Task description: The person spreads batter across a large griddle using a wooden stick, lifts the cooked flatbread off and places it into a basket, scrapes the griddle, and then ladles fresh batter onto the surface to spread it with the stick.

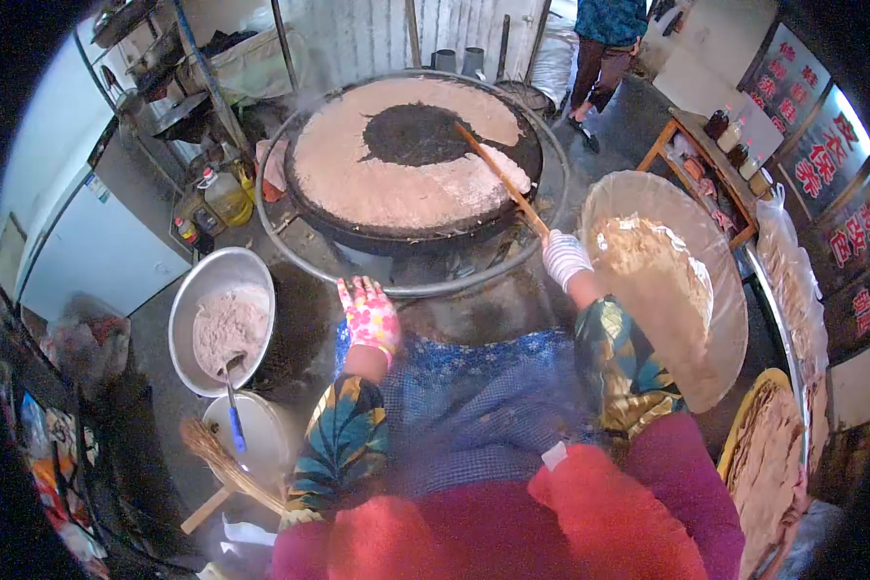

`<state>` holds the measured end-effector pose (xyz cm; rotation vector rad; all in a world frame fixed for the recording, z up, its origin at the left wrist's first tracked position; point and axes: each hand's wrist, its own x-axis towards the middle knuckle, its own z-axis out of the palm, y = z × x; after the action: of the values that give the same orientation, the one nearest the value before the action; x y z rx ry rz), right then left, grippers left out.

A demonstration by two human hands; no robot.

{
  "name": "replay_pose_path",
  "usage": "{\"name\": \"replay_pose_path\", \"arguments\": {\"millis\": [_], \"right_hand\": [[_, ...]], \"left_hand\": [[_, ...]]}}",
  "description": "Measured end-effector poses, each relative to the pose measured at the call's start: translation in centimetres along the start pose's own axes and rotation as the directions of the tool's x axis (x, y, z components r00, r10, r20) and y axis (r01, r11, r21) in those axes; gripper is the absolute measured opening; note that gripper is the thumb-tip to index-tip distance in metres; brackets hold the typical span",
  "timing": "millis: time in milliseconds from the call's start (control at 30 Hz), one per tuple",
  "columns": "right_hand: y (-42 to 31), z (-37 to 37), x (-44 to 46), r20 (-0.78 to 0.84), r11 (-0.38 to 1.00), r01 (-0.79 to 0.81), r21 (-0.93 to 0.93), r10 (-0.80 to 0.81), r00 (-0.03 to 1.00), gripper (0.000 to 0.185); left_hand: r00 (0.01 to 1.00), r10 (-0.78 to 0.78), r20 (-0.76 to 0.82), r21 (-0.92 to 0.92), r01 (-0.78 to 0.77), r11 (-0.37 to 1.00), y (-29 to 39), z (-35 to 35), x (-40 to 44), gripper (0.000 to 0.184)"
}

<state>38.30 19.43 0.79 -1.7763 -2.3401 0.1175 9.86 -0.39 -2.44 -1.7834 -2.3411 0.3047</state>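
My view bows outward like a fisheye, its corners sunk into grainy black. Beside the red-lettered signboard (pixel 822 166) at upper right, a bright patch burns out to white, while softer light spreads over the griddle (pixel 411 135), with shadow beneath. My right hand (pixel 567 259) and left hand (pixel 368 314) come out fairly clear, but my apron (pixel 474 425) looks hazy (the patterned sleeves (pixel 338 447) are crisper), and the floor (pixel 159 319) to my left stays dim
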Motion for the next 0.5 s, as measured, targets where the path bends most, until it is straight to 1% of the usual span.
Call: {"name": "replay_pose_path", "arguments": {"millis": [33,67,133,167,233,267,333,400,433,467,500], "right_hand": [[-0.8,-0.6,-0.7,0.036,1.000,0.023,0.014,-0.024,0.999,0.036],[-1.8,-1.1,-1.9,0.072,0.999,0.049,0.023,-0.051,0.996,0.037],[-2.7,-0.8,-3.3,0.228,0.981,0.173,-0.083,-0.150,0.962,0.034],[-1.9,-0.1,-2.9,0.207,0.988,0.116,-0.098,-0.094,0.974,0.034],[1.3,1.8,-0.2,0.139,0.991,0.001,-0.133,0.018,0.990,0.036],[0.8,0.0,-0.2,0.092,0.995,-0.089,-0.042,0.093,0.991,0.036],[0.5,-0.4,1.0,0.083,0.997,-0.068,-0.044,0.071,0.994,0.034],[-0.1,-0.3,0.1,0.003,0.999,0.046,-0.022,-0.046,0.999,0.030],[-0.8,-1.0,-0.6,0.090,0.995,0.075,-0.066,-0.069,0.994,0.029],[-0.4,0.2,-0.6,0.136,0.986,0.133,-0.097,-0.119,0.984,0.027],[0.0,0.3,-0.6,0.102,0.993,0.073,-0.088,-0.064,0.993,0.028]], "left_hand": [[0.999,-0.008,0.035,-0.051,0.010,0.999,-0.1,-0.6,0.0,0.048],[0.999,-0.012,0.031,-0.057,0.013,0.998,-0.2,-0.5,0.4,0.048],[0.998,-0.054,0.031,-0.052,0.056,0.997,-0.6,0.3,0.7,0.048],[0.998,-0.049,0.042,-0.021,0.050,0.999,-1.0,-0.4,0.6,0.048],[0.996,-0.050,0.074,-0.022,0.052,0.998,-1.8,-0.6,1.0,0.047],[0.994,-0.048,0.102,-0.027,0.051,0.998,-2.1,-0.6,1.0,0.047],[0.992,-0.057,0.117,-0.053,0.063,0.997,-2.8,0.2,1.3,0.048],[0.997,-0.083,-0.003,-0.104,0.082,0.991,-3.4,1.2,1.7,0.056],[0.995,-0.096,-0.024,-0.124,0.092,0.988,-3.5,0.8,1.4,0.054],[0.989,-0.128,-0.067,-0.078,0.123,0.989,-3.7,2.3,2.0,0.052],[0.988,-0.134,-0.077,-0.076,0.128,0.989,-4.2,2.9,2.2,0.052]]}}
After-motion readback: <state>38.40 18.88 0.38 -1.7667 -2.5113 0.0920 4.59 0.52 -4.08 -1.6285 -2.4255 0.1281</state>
